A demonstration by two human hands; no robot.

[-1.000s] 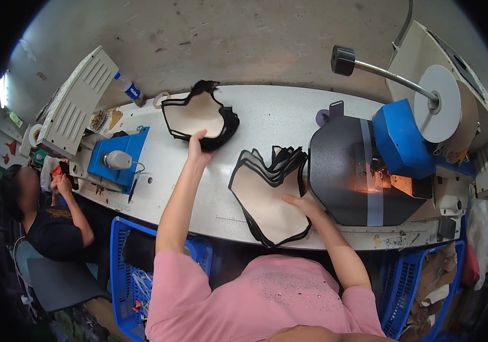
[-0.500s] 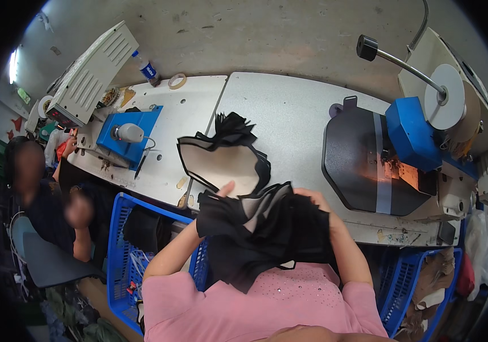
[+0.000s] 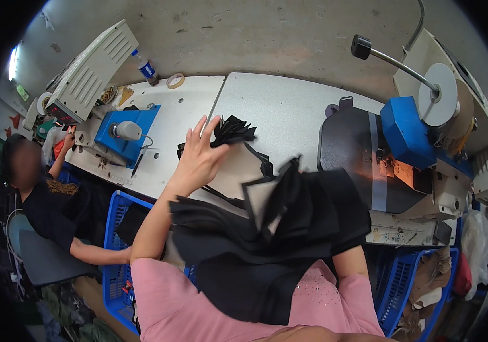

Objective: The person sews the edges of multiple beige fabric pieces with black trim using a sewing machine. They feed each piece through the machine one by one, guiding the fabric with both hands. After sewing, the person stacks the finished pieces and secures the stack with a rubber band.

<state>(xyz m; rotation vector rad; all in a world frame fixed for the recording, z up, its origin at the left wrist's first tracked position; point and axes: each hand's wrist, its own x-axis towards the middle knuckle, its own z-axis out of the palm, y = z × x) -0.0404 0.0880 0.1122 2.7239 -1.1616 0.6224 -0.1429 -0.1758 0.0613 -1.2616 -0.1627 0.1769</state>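
Observation:
My left hand (image 3: 198, 161) reaches over the table, fingers spread and holding nothing, beside a gathered bunch of black strips (image 3: 232, 131). The bunch joins a black-edged piece with a pale inner face (image 3: 230, 179), lying partly under my left hand and wrist. In front of my chest, a thick, fanned stack of black fabric pieces (image 3: 267, 239) is raised and tilted, some showing a pale side. My right forearm (image 3: 350, 261) runs up beneath this stack. The pieces hide my right hand, but the stack hangs from that side with my left hand off it.
A blue machine with white reels (image 3: 409, 134) stands at the right beside a dark plate (image 3: 346, 154). Another blue machine (image 3: 124, 137) is at the left. Blue baskets (image 3: 120, 199) flank me below the table. A seated co-worker's arm (image 3: 99, 253) extends to the left basket.
My left hand has left the fabric stack and moved up to the black bunch. The stack has shifted right and spread. The co-worker's hand has dropped to the left basket.

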